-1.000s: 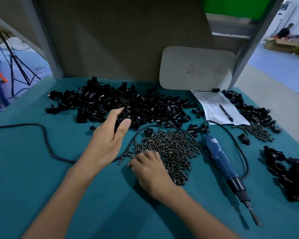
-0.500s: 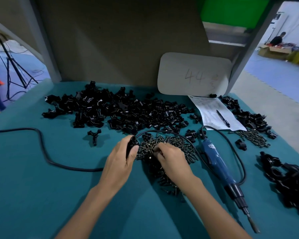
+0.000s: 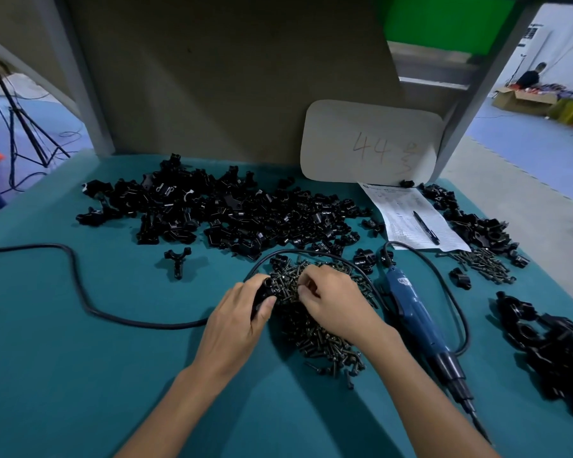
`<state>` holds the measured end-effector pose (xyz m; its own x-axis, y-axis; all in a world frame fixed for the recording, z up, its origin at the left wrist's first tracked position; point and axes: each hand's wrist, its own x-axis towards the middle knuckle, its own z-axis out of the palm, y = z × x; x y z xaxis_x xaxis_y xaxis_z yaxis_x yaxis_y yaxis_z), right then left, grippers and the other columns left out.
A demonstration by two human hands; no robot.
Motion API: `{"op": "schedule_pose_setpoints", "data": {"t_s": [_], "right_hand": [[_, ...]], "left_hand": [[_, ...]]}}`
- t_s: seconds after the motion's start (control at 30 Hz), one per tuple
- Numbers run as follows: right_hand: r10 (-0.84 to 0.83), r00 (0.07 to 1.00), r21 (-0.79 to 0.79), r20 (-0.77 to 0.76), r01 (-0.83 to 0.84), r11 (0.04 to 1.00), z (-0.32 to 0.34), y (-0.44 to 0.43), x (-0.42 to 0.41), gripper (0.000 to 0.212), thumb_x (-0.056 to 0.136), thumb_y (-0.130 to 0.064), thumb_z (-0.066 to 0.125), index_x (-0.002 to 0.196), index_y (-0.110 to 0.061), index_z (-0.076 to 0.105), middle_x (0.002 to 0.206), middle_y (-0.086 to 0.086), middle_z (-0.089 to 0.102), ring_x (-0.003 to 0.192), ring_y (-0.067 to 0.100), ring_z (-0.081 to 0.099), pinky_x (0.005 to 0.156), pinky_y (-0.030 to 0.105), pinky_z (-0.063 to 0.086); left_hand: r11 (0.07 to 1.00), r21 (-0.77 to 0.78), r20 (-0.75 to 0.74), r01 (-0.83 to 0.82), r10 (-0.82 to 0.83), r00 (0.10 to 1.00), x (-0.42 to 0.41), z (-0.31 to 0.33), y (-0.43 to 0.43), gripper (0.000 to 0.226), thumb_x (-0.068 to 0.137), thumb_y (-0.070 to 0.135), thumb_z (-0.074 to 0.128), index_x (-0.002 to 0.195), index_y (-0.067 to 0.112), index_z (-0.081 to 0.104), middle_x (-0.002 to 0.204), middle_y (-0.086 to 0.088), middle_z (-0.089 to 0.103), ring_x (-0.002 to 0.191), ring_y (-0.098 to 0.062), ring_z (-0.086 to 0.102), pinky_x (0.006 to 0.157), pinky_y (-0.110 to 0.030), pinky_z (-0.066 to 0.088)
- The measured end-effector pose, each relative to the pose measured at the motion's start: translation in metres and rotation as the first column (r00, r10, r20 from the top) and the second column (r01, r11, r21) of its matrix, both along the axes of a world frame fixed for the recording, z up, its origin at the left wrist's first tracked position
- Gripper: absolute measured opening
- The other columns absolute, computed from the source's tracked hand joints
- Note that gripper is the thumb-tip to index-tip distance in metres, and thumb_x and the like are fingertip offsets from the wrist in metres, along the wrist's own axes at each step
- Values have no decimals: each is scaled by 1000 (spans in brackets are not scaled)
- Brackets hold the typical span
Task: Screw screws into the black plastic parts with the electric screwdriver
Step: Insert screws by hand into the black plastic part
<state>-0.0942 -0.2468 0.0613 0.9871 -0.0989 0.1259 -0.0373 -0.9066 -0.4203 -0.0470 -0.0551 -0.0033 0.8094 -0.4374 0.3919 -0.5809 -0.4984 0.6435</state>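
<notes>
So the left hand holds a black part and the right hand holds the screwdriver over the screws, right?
No. The head view shows the screwdriver lying on the table, in neither hand. The right hand picks at the screws instead. The left hand does hold a black part.

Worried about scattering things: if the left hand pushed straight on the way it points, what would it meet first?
Probably the screw pile, directly ahead of the black plastic part the left hand grips; the screwdriver cable arcs just beyond.
</notes>
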Motion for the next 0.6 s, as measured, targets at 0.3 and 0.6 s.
{"op": "schedule_pose_setpoints", "data": {"t_s": [0.3, 0.6], "right_hand": [[-213, 977, 742, 4, 139, 655, -15, 23, -25, 16, 59, -32, 71, 63, -27, 56, 82, -9, 72, 70, 3, 60, 64, 23, 52], [-5, 999, 468, 47, -17, 884, -11, 28, -27, 17, 88, -23, 73, 87, -33, 59, 78, -8, 65, 67, 5, 58, 62, 30, 52]], "left_hand": [[998, 60, 4, 13, -13, 1000, 0, 0, 0, 54, 100, 63, 27, 140, 29, 42, 125, 6, 58, 115, -8, 50, 88, -25, 40], [990, 121, 9, 78, -79, 997, -3, 4, 0, 57, 100, 54, 32, 141, 18, 50, 122, 0, 60, 110, -18, 57, 88, -36, 50]]}}
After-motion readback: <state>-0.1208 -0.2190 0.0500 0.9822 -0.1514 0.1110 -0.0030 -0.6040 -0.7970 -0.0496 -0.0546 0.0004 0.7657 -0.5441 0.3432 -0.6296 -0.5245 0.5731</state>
